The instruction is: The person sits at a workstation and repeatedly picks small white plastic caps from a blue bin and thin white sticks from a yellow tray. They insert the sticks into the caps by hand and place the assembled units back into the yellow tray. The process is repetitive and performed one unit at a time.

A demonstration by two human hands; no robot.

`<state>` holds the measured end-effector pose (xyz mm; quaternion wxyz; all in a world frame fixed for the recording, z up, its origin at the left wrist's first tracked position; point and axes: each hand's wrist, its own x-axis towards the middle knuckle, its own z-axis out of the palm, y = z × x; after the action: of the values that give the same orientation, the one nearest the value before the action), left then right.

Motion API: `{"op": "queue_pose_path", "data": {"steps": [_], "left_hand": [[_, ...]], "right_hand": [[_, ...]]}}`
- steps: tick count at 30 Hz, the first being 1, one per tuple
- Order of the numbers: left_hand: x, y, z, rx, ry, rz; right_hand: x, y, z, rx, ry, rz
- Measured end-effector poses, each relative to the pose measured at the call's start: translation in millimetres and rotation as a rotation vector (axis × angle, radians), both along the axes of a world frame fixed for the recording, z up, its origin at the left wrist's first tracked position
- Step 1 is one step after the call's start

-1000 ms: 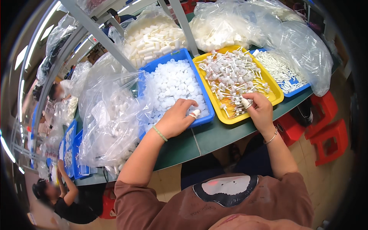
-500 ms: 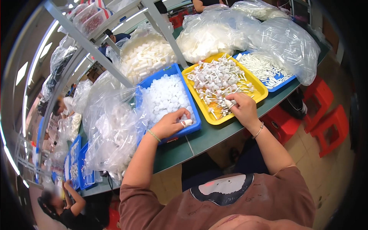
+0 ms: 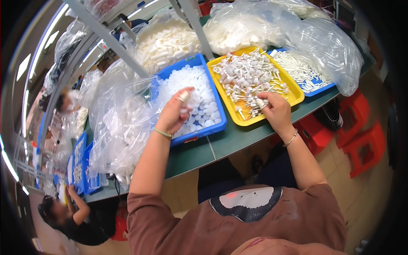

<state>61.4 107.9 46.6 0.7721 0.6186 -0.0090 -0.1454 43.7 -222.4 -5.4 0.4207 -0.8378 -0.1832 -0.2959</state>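
Note:
My left hand (image 3: 173,114) is raised over the near-left part of a blue tray (image 3: 224,123) heaped with small translucent white plastic caps (image 3: 193,83). Its fingers are bent and smeared by motion, and one wears a white finger cover; whether a cap is between them is unclear. At the near right of a yellow tray (image 3: 299,97), my right hand (image 3: 278,111) has thumb and fingers closed together, one in a whitish cover. What they hold is hidden. Under and beyond that hand lies a pile of white pins with broad caps (image 3: 246,74).
Another blue tray (image 3: 329,86) holds thin white rods. Clear plastic bags (image 3: 123,114) of white parts crowd the left and back of the green table (image 3: 191,163). A grey metal post (image 3: 197,29) rises behind the trays. Red stools (image 3: 365,146) stand at right; another person (image 3: 72,212) sits at left.
My left hand has lifted from the front rim of the blue tray and turned, fingers upward. My right hand stays over the yellow tray's near part. The whole view has shifted slightly.

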Motion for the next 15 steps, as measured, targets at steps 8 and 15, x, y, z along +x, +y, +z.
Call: {"op": "queue_pose_path", "data": {"steps": [8, 15], "left_hand": [[-3, -4, 0, -0.847, 0.199, 0.19], [4, -4, -14, -0.661, 0.082, 0.451]], "right_hand": [[2, 3, 4, -0.052, -0.039, 0.019], [4, 3, 6, -0.071, 0.004, 0.076]]}}
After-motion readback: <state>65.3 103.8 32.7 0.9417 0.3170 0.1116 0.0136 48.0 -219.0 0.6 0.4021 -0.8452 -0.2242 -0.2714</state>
